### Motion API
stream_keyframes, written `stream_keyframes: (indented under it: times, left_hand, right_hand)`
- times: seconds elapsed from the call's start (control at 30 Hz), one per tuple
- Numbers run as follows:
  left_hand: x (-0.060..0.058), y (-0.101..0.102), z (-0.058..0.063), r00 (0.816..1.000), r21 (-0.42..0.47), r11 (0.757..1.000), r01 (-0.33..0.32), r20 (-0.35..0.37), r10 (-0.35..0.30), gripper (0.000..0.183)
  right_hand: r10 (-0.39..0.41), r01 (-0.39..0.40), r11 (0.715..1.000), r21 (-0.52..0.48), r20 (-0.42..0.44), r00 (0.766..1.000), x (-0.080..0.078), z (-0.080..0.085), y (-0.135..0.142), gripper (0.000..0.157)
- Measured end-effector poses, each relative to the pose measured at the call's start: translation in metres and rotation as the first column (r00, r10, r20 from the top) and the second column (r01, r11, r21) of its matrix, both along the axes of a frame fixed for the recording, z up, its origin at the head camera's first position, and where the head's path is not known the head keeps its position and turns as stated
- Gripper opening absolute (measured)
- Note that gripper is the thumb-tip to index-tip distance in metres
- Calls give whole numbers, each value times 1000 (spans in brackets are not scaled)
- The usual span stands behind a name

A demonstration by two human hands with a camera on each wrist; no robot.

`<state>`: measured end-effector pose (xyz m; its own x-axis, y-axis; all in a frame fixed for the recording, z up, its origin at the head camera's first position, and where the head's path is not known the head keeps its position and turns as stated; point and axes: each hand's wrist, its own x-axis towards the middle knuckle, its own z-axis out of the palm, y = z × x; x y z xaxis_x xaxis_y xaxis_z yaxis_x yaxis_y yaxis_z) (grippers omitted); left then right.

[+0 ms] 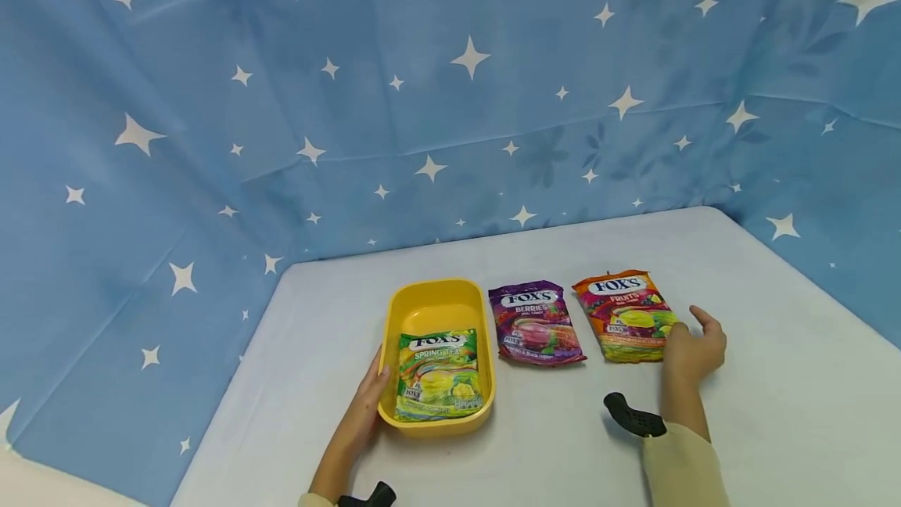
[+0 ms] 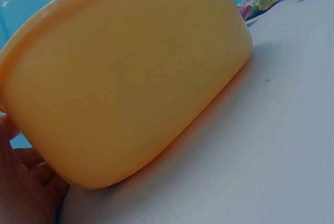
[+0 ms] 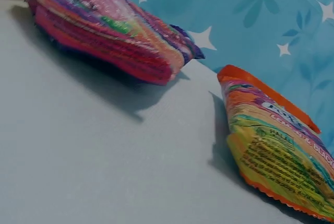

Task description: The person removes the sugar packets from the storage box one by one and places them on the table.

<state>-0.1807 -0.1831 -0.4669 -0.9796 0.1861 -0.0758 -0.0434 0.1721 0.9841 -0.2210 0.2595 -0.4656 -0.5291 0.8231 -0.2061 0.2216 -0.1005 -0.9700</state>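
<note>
A yellow plastic tub stands on the table with a green FOX'S Spring Tea candy bag lying in it. My left hand holds the tub's left side, thumb at the rim; in the left wrist view its fingers bend against the outer wall. To the right lies an orange-red FOX'S Fruits candy bag. At that bag's lower right edge is my right hand, thumb and forefinger spread apart. The right wrist view shows the Fruits bag but not the hand.
Between the tub and the Fruits bag lies a purple FOX'S Berries candy bag. The white table ends at the back against a blue curtain with white stars. Black straps sit at both wrists.
</note>
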Motion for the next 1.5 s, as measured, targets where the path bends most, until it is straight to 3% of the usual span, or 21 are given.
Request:
stream_keyframes:
  times: [0.2,0.3,0.4,0.47,0.53,0.57,0.67,0.73,0.77,0.83,0.97,1.07,1.23,1.3,1.4,1.5]
  left_hand:
    - [-3,11,-4,1000,15,1000,20,-9,-20,61]
    - [-2,16,-5,999,5,999,34,0,-34,62]
    - [-1,18,-3,999,1,999,33,-3,-33,62]
    - [-1,18,-2,999,2,999,33,-10,-33,63]
    - [-2,18,0,999,-2,999,35,-14,-36,63]
    - [-2,17,1,999,-2,999,37,-13,-37,63]
    - [-2,16,3,999,-1,999,43,-16,-43,64]
    - [-3,15,3,999,9,999,47,-12,-47,63]
    - [-3,15,3,999,14,999,52,-15,-52,63]
    - [-3,16,3,998,23,998,61,-14,-61,63]
    - [-2,17,1,998,43,997,67,-12,-67,63]
    - [-1,16,-1,998,44,997,60,-1,-60,64]
    - [-2,14,-3,999,52,997,53,-2,-53,65]
    - [-3,12,-2,999,63,997,51,-7,-51,65]
    - [-4,7,-1,999,69,997,40,-16,-39,63]
    - [-4,1,0,999,71,997,35,-24,-34,63]
  right_hand:
    - [-6,5,998,56,19,1000,13,-1,0,51]
    - [51,-53,988,145,16,999,22,0,-8,51]
    - [185,-185,945,271,26,982,27,9,-28,50]
    - [297,-297,888,351,56,953,29,21,-46,50]
    - [420,-424,818,388,100,902,34,34,-65,51]
    - [493,-496,776,389,116,862,37,41,-75,52]
    - [699,-689,647,328,107,707,50,56,-108,55]
    - [793,-778,574,255,65,606,59,61,-132,56]
    - [824,-808,545,221,37,566,63,63,-143,56]
    - [852,-843,517,150,2,523,69,65,-165,58]
    - [881,-885,465,-7,-98,463,72,67,-197,69]
    - [875,-886,452,-107,-138,463,69,63,-213,77]
    - [834,-846,488,-213,-172,525,59,59,-226,80]
    - [817,-839,482,-254,-215,535,54,58,-230,80]
    - [810,-847,442,-295,-275,518,50,57,-233,80]
    - [822,-872,380,-308,-320,471,47,57,-236,79]
